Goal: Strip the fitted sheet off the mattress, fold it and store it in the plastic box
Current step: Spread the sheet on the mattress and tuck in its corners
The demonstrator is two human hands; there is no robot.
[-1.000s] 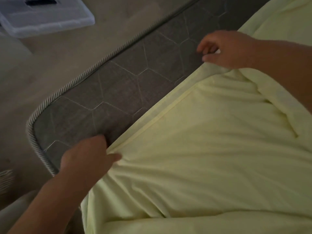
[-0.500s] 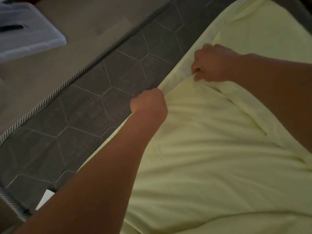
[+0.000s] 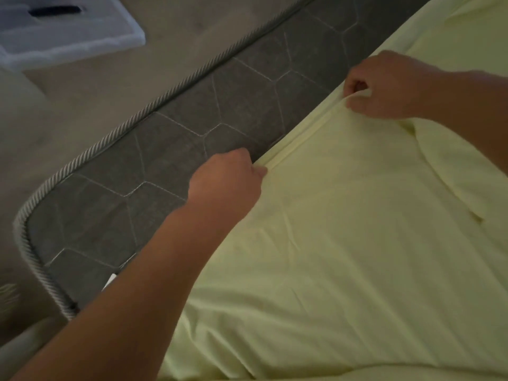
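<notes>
A pale yellow fitted sheet [image 3: 343, 243] lies pulled back over the right part of a grey quilted mattress [image 3: 170, 166] with a corded edge. Its hemmed edge runs diagonally between my two hands. My left hand [image 3: 228, 180] grips that hem near the middle of the view. My right hand [image 3: 384, 83] pinches the same hem farther up and to the right. The stretch of hem between them is pulled taut. The clear plastic box [image 3: 63, 31] sits on the floor at the top left, only partly in view.
Beige carpeted floor [image 3: 90, 92] lies left of the mattress, between it and the box. The mattress corner [image 3: 27, 229] is at the lower left. A small white tag [image 3: 111, 279] shows by my left forearm.
My hands, close together half a second ago, have drawn apart along the hem, the left toward me and the right away. One second ago the left hand was near the mattress corner.
</notes>
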